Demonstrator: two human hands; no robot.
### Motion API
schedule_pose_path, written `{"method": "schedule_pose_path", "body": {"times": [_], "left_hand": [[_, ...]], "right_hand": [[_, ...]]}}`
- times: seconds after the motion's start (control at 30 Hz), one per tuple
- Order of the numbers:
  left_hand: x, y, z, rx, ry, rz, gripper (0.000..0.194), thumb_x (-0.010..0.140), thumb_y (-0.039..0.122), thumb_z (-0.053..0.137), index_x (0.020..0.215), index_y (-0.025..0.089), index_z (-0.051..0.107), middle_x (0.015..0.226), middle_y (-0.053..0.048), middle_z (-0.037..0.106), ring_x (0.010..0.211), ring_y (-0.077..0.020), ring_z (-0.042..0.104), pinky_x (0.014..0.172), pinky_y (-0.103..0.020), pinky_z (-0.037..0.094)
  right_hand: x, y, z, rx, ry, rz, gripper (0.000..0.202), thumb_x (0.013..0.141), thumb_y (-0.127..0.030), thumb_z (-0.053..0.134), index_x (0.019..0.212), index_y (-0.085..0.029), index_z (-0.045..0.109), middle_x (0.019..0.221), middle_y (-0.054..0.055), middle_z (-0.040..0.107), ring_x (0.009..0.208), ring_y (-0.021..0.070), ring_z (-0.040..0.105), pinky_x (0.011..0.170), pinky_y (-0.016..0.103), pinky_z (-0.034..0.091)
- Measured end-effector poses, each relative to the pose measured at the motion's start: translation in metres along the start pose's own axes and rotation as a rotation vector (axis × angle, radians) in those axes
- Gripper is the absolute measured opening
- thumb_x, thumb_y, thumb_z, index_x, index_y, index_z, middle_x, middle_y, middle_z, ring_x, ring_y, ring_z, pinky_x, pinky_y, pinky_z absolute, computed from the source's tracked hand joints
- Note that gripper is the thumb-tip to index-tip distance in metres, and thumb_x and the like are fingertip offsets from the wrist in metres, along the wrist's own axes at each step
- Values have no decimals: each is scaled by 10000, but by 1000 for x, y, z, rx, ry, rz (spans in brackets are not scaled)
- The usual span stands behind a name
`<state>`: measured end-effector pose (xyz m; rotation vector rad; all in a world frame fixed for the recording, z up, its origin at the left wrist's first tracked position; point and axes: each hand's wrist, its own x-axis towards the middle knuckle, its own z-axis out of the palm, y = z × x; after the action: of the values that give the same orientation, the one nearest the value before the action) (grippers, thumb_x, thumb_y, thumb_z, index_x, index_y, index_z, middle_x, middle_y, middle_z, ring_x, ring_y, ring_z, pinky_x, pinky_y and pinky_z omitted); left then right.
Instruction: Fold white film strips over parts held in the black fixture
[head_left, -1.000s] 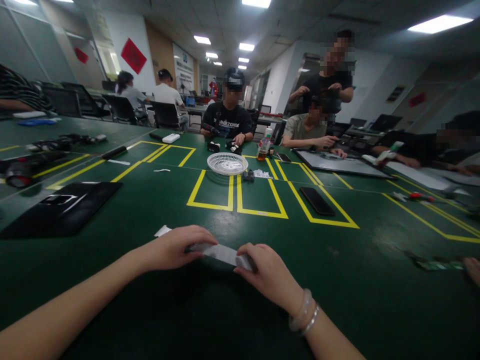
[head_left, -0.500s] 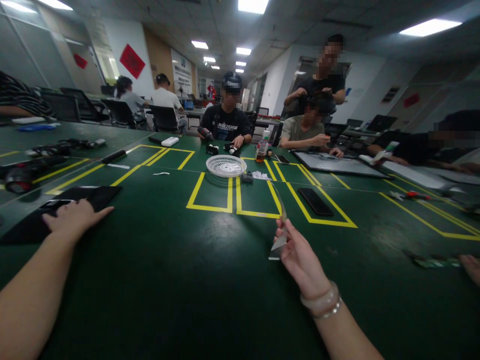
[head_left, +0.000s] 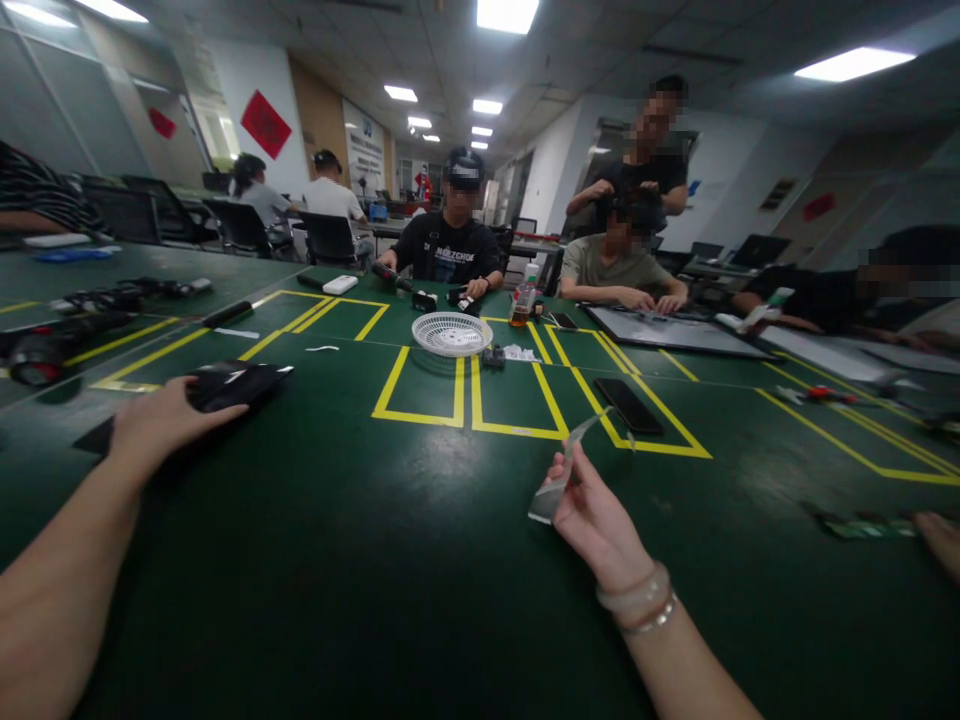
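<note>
Left hand (head_left: 161, 420) grips a black pouch (head_left: 244, 388); right hand (head_left: 592, 505) pinches a pale strip (head_left: 559, 485)

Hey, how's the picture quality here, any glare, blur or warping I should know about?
In the head view, the room is dim under bright ceiling lights, with a soft sheen on the green table; in the head view, the left hand and black item look slightly soft; also in the head view, shapes stretch toward the edges.
</note>
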<state>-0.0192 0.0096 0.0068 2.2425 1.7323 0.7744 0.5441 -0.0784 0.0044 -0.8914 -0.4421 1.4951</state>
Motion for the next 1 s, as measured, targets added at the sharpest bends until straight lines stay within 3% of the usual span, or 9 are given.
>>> {"method": "schedule_pose_path", "body": {"times": [0.07,0.1,0.27,0.43,0.6,0.73,0.83,0.9,1.0], "left_hand": [[9,32,6,218,84,-281,884,696,728,621,1194,-2,587,1059,-211,641,1138,-495,496,847,-506,360],[12,52,12,282,76,-307,941,704,736,628,1288,5,538,1163,-228,607,1114,-468,526,865,-502,394],[6,150,62,209,-51,138,849,709,667,723,1336,126,535,1311,-158,555,1177,-390,523,1058,-528,367],[-24,214,105,21,-239,465,815,680,513,845,1357,201,517,1336,-122,547,1235,-351,507,1154,-564,249],[-40,237,121,-52,-318,598,864,678,459,878,1394,215,461,1369,-131,517,1278,-335,477,1160,-588,223],[-41,234,132,-34,-322,639,884,693,522,861,1406,203,447,1380,-139,507,1292,-332,467,1165,-570,229],[-44,233,137,59,-255,711,895,706,586,834,1407,178,455,1401,-152,488,1289,-345,465,1161,-554,243],[-49,236,135,104,-180,858,740,777,560,792,1344,175,514,1366,-141,523,1233,-330,511,1113,-508,331],[-58,244,126,129,-53,1137,302,937,370,668,1160,175,611,1128,-90,649,971,-241,620,881,-375,472]], "right_hand": [[2,1,-1,-6,12,-24,160,811,-339,770,838,-223,663,719,-52,653,577,60,630,608,185,574],[3,1,-2,-24,13,-42,174,803,-348,777,838,-225,660,716,-54,649,573,60,627,597,183,573],[5,2,-2,-61,41,-96,259,735,-379,831,853,-233,652,724,-65,638,546,46,602,542,145,558],[-3,5,6,-118,87,-182,290,696,-375,855,885,-237,685,787,-58,656,582,51,594,513,139,543],[-12,11,14,-378,59,-348,398,683,-395,845,1036,-262,717,824,-44,674,679,86,606,598,190,540],[-14,14,18,-635,-14,-479,470,708,-419,813,1130,-241,710,913,9,695,793,148,618,723,289,537],[-16,17,21,-890,-130,-563,438,757,-428,765,1143,-227,711,928,38,692,829,190,618,752,341,521],[-20,19,23,-1067,-224,-624,378,796,-404,736,1130,-228,716,947,46,681,857,204,619,764,350,509],[-28,25,26,-1339,-397,-657,326,839,-337,716,1154,-254,701,1000,47,663,908,205,621,795,347,495]]}}
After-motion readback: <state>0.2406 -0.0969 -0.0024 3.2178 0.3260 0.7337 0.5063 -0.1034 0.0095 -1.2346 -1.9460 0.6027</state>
